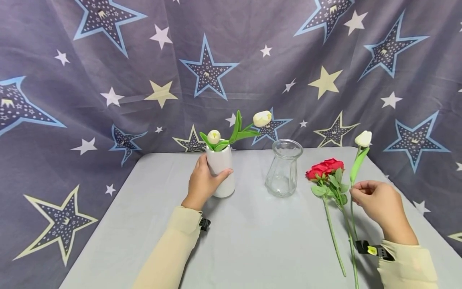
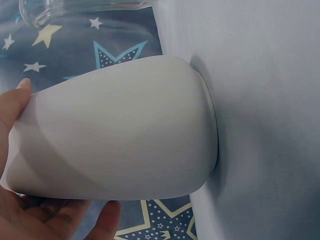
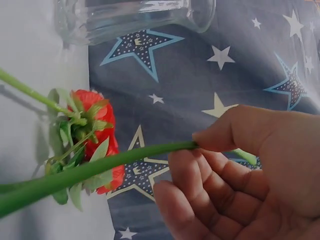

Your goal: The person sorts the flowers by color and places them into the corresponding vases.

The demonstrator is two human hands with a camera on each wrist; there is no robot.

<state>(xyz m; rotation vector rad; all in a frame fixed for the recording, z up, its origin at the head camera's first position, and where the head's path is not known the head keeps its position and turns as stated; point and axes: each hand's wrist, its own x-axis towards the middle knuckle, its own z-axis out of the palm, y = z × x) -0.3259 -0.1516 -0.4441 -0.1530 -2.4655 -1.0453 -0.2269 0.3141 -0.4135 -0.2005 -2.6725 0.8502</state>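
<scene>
The right hand (image 1: 384, 206) pinches a white tulip (image 1: 357, 166) by its stem, long axis near upright with the bloom above, while the left hand (image 1: 205, 182) curls round a white vase (image 1: 219, 160) well to its left, a glass vase (image 1: 281, 180) between both hands.

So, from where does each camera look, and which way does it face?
Head: on the head, facing forward and down over the table; left hand, right hand, sleeves show.
Left wrist: worn there, facing the white vase; left fingers show.
Right wrist: worn there, facing a tulip stem and red roses; right fingers show.
Both wrist views share the glass vase.
</scene>
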